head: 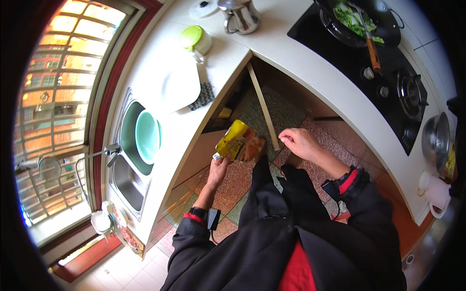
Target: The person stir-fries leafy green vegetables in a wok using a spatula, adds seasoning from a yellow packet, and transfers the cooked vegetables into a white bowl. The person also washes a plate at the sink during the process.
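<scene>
My left hand (219,171) grips a yellow and orange printed pouch (240,142) by its lower left corner, where a white cap shows. The pouch is tilted above the floor, in front of the worktop's corner. To its right, my right hand (299,142) is raised with its fingers curled and nearly together; nothing shows in them. Just left of that hand is the end of a pale cabinet door edge (265,109). A black wok (386,27) on the hob holds leafy greens (351,19) and a spatula with a wooden handle (372,54).
The black gas hob (358,69) lies at the upper right. A green-lidded jar (196,39), a steel pot (244,18) and a white tray (180,85) stand on the left worktop. A turquoise basin (147,136) sits in the sink. A metal bowl (435,142) is far right.
</scene>
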`<state>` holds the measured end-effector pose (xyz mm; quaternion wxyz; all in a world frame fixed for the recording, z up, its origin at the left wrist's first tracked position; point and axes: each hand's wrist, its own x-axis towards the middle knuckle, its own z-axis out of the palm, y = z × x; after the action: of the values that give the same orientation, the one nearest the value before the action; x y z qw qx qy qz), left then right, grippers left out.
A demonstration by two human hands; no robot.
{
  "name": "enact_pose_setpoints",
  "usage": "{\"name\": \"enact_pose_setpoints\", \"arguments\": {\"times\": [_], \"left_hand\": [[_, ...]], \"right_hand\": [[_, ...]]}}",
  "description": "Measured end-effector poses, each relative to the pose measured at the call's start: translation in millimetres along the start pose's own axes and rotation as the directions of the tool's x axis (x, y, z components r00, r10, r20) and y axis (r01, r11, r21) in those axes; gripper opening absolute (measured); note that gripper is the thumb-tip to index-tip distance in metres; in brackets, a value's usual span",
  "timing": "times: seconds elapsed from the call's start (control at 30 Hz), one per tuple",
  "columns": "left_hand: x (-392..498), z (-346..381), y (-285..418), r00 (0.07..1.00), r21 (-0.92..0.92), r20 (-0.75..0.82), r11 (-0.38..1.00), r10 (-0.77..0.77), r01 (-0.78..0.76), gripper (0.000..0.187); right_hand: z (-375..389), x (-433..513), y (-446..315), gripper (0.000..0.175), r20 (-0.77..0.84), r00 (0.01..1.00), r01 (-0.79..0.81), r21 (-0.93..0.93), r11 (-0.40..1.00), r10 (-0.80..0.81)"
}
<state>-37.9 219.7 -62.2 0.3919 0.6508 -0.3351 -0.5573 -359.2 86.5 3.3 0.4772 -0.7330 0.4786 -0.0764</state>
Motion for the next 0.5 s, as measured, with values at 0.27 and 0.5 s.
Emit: {"name": "enact_pose_setpoints", "arguments": {"times": [0.27,0.5], "left_hand": [[-61,44,153,0.894,0.495,-0.099,0.801,0.436,-0.336,0.015],[-36,109,229,0.469,0.839,0.397,-0.104,0.789,-0.534,0.053]], "right_hand": [[-44,-34,-132,0.016,-0.267,0.914,0.368,0.229,0.901,-0.305],[-72,-55,-170,0.032,-0.451,0.808,0.336,-0.176,0.925,-0.379]]}}
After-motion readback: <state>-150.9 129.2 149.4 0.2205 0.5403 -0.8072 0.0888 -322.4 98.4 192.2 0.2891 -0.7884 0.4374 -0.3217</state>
